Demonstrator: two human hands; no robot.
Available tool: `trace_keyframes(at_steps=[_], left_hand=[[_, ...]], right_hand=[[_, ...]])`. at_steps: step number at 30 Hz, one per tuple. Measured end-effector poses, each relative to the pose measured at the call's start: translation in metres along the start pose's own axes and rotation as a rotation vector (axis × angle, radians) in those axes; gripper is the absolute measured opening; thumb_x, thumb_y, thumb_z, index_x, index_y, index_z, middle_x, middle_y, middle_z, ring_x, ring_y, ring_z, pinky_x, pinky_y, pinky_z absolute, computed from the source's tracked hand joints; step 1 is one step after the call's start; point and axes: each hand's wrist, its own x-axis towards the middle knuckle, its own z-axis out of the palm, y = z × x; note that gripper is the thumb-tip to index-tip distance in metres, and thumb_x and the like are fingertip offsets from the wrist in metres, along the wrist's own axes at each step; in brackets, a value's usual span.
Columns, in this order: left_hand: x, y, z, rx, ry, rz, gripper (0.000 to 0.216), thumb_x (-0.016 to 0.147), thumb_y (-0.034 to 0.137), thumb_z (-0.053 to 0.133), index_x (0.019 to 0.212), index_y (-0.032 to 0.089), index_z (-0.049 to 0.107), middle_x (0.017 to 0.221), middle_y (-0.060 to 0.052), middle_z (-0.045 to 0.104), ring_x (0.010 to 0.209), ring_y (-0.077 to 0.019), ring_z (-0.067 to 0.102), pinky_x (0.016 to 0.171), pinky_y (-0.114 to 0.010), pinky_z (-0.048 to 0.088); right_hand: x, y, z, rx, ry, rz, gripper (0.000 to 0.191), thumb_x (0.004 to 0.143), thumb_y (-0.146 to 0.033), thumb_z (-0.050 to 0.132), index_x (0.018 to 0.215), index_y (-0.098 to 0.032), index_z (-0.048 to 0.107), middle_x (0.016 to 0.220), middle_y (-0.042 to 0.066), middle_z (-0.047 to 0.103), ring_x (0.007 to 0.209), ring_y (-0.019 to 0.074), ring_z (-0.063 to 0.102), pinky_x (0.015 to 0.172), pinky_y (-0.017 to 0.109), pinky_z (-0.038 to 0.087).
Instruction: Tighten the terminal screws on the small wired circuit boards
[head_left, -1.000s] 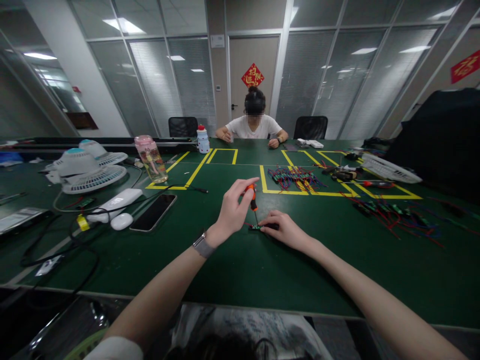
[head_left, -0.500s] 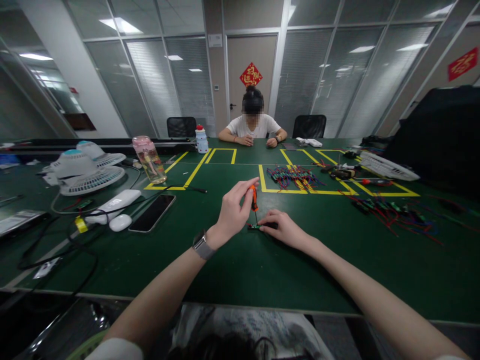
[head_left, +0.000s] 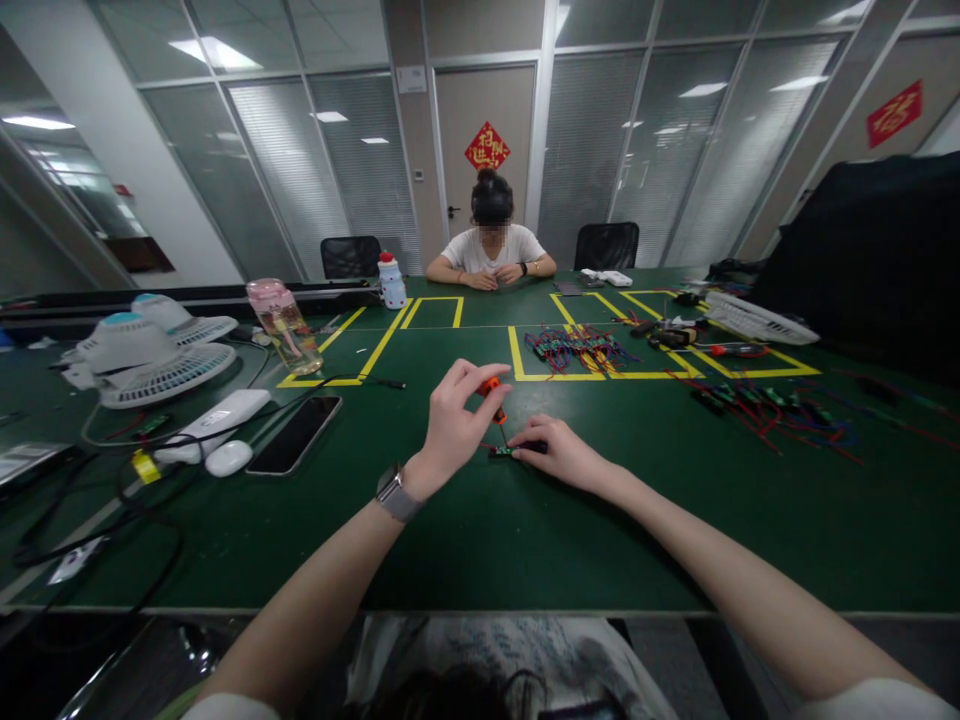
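Note:
An orange-handled screwdriver (head_left: 493,388) is pinched between the thumb and fingers of my left hand (head_left: 456,415). It leans a little, its handle toward the left, and its thin shaft points down at a small green circuit board (head_left: 501,452) lying on the table. Whether the tip touches the board I cannot tell. My right hand (head_left: 559,447) rests low on the table and grips the board's right end with closed fingers, which hide part of it. Something dark shows beneath those fingers.
Bundles of wired circuit boards (head_left: 581,348) lie inside yellow tape, with more boards (head_left: 772,405) at right. A phone (head_left: 295,435), a white earbud case (head_left: 229,458), cables, fans (head_left: 161,370) and a pink-lidded bottle (head_left: 285,325) stand left. Another person (head_left: 491,240) sits opposite.
My left fingers have shifted round the screwdriver handle, and the screwdriver now tilts more. My right hand stays at the board. The whole view has moved slightly.

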Motion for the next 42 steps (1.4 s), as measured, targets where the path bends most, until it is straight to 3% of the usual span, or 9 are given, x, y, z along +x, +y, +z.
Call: trace_keyframes(at_steps=[2, 7, 11, 14, 19, 23, 27, 36, 42], left_hand=[[-0.001, 0.000, 0.000, 0.042, 0.027, 0.011, 0.018, 0.090, 0.027, 0.054, 0.102, 0.020, 0.065, 0.083, -0.002, 0.054, 0.076, -0.0128, 0.054, 0.070, -0.026, 0.046], [-0.001, 0.002, 0.000, 0.010, -0.016, 0.021, 0.031, 0.096, 0.018, 0.037, 0.122, 0.019, 0.054, 0.099, -0.006, 0.056, 0.089, -0.0141, 0.055, 0.080, -0.028, 0.046], [-0.001, 0.001, -0.001, 0.077, 0.064, 0.020, 0.015, 0.088, 0.027, 0.057, 0.097, 0.019, 0.065, 0.079, -0.001, 0.051, 0.073, -0.0129, 0.052, 0.068, -0.026, 0.046], [-0.001, -0.001, -0.001, 0.048, 0.045, -0.005, 0.019, 0.091, 0.028, 0.051, 0.099, 0.019, 0.066, 0.083, -0.003, 0.054, 0.077, -0.0137, 0.053, 0.072, -0.027, 0.048], [0.001, -0.005, 0.002, -0.273, -0.098, -0.134, 0.036, 0.095, 0.023, 0.040, 0.129, 0.021, 0.050, 0.114, -0.008, 0.062, 0.099, -0.0164, 0.062, 0.085, -0.031, 0.051], [0.006, -0.007, 0.002, -0.566, -0.146, -0.279, 0.034, 0.091, 0.026, 0.051, 0.123, 0.017, 0.055, 0.114, -0.012, 0.066, 0.096, -0.0194, 0.068, 0.087, -0.035, 0.054], [0.009, -0.012, 0.001, -0.662, -0.124, -0.337, 0.029, 0.085, 0.024, 0.059, 0.113, 0.014, 0.061, 0.105, -0.011, 0.069, 0.092, -0.0199, 0.069, 0.087, -0.036, 0.054], [0.009, -0.010, 0.003, -0.549, -0.065, -0.289, 0.015, 0.078, 0.022, 0.066, 0.092, 0.016, 0.064, 0.091, -0.004, 0.065, 0.080, -0.0124, 0.061, 0.074, -0.025, 0.052], [0.009, -0.007, 0.001, -0.473, -0.071, -0.313, 0.020, 0.088, 0.025, 0.053, 0.101, 0.017, 0.065, 0.095, -0.005, 0.060, 0.079, -0.0112, 0.056, 0.071, -0.022, 0.049]], right_hand=[[0.000, 0.000, 0.000, -0.001, -0.001, -0.001, 0.015, 0.084, -0.023, 0.064, 0.094, -0.021, 0.074, 0.085, 0.007, 0.066, 0.084, 0.0198, 0.059, 0.080, 0.033, 0.046], [0.000, -0.001, -0.001, -0.009, -0.004, 0.004, 0.016, 0.084, -0.023, 0.063, 0.096, -0.020, 0.074, 0.086, 0.007, 0.066, 0.084, 0.0201, 0.059, 0.080, 0.033, 0.046], [0.000, -0.002, -0.001, -0.017, -0.003, 0.004, 0.015, 0.083, -0.022, 0.064, 0.094, -0.021, 0.074, 0.085, 0.007, 0.066, 0.083, 0.0199, 0.058, 0.079, 0.033, 0.046], [0.000, -0.001, 0.000, -0.012, 0.000, 0.005, 0.015, 0.083, -0.022, 0.064, 0.094, -0.021, 0.074, 0.085, 0.007, 0.066, 0.083, 0.0197, 0.058, 0.078, 0.033, 0.046], [0.000, -0.002, -0.001, -0.012, -0.004, 0.008, 0.015, 0.083, -0.022, 0.064, 0.094, -0.020, 0.074, 0.085, 0.007, 0.066, 0.084, 0.0201, 0.058, 0.079, 0.033, 0.046], [0.000, -0.002, -0.001, -0.006, -0.007, 0.007, 0.015, 0.084, -0.022, 0.063, 0.094, -0.020, 0.074, 0.085, 0.007, 0.066, 0.085, 0.0202, 0.058, 0.080, 0.033, 0.046], [0.000, 0.000, 0.000, 0.002, -0.008, 0.003, 0.015, 0.084, -0.022, 0.063, 0.094, -0.019, 0.074, 0.085, 0.007, 0.066, 0.084, 0.0199, 0.058, 0.080, 0.033, 0.046], [0.000, -0.001, -0.001, -0.009, -0.009, 0.010, 0.015, 0.084, -0.022, 0.063, 0.095, -0.020, 0.074, 0.084, 0.006, 0.065, 0.084, 0.0200, 0.058, 0.078, 0.032, 0.046], [0.000, 0.000, -0.001, -0.022, -0.008, 0.012, 0.015, 0.083, -0.021, 0.064, 0.094, -0.019, 0.074, 0.084, 0.007, 0.066, 0.083, 0.0201, 0.059, 0.078, 0.032, 0.046]])
